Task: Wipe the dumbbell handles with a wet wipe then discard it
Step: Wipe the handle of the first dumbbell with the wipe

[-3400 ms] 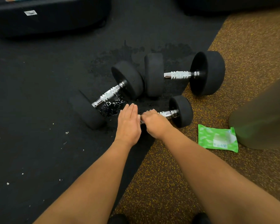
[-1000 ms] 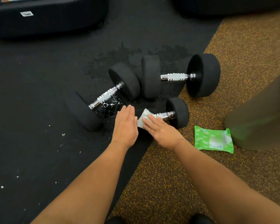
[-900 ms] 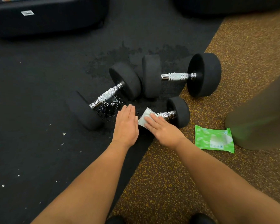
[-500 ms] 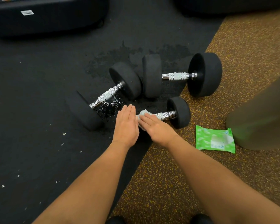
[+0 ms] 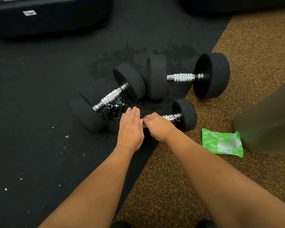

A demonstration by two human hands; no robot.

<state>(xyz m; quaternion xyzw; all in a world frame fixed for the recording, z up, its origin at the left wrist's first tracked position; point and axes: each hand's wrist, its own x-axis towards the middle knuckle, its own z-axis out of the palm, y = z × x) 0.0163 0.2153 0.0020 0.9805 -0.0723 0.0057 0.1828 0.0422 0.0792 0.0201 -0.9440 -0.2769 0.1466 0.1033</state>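
The left side is covered by a black rubber mat (image 5: 39, 96), met diagonally by brown flooring (image 5: 253, 46) flecked with yellow. A wet patch (image 5: 130, 53) is seen on the mat, and white specks (image 5: 67, 136) are scattered over it. At the far edge is set black padded equipment (image 5: 64, 22) bearing a white label (image 5: 29, 13).

Left hand (image 5: 130, 129) and right hand (image 5: 156, 127) were bare, forearms (image 5: 92, 186) too; dark shapes (image 5: 120, 224) below were possibly shoes.

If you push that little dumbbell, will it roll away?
Likely: the small dumbbell has round ends, so it may roll. Its metal handle suggests it is heavy for its size. The flat left hand seems to steady it.
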